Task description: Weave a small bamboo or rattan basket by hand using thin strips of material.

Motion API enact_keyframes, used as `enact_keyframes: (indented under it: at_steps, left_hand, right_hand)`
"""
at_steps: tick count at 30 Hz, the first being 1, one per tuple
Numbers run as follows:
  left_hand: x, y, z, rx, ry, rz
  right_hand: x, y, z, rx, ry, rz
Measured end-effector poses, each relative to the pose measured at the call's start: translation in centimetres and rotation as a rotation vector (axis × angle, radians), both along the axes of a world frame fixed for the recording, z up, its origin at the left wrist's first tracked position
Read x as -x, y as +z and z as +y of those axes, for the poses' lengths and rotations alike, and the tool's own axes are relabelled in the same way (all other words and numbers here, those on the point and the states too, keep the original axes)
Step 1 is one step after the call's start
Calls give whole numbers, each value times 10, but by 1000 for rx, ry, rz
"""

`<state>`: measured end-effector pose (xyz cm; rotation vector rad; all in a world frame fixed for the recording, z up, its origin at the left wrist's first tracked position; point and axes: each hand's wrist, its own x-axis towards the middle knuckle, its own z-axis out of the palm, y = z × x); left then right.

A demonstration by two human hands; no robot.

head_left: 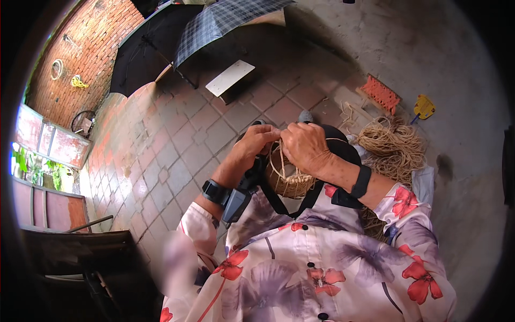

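Note:
A small round basket [292, 184] of tan woven cord rests in my lap, its open rim toward me. Above it, my left hand [258, 140] is closed, thumb and fingertips pinched at a strand. My right hand [306, 147] is closed beside it, the fingertips of both hands nearly meeting. Between them a thin tan cord [281, 161] loops down to the basket's rim, and another length runs off to the right from my right hand. The exact pinch points are partly hidden by my fingers.
A heap of tan cord [394, 140] lies on the floor at my right. Past it are an orange perforated block [380, 94] and a yellow paddle-shaped thing [424, 107] with a blue handle. Ahead stand a low white-topped stool [230, 78] and open umbrellas [217, 27].

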<state>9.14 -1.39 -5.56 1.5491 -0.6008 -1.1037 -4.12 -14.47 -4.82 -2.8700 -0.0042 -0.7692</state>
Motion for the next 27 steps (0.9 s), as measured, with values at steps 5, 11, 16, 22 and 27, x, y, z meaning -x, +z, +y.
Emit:
enact_keyframes:
  at_steps: [5,11,16,22,27]
  left_hand:
    - [31,15,17,77,154,-109]
    - [86,4,72,76,311,-422]
    - [104,-5,84,151,215,-663]
    - [102,-2,78,207,172,-839]
    - [102,-5,74,199,160,-930]
  right_hand:
    - [13,27,4,-233,-66,320]
    - [37,31,2,-461,142,293]
    - [33,33,1,-623,227,252]
    - [39,24,9,-740,186,297]
    - [37,17,11,-753,190,333]
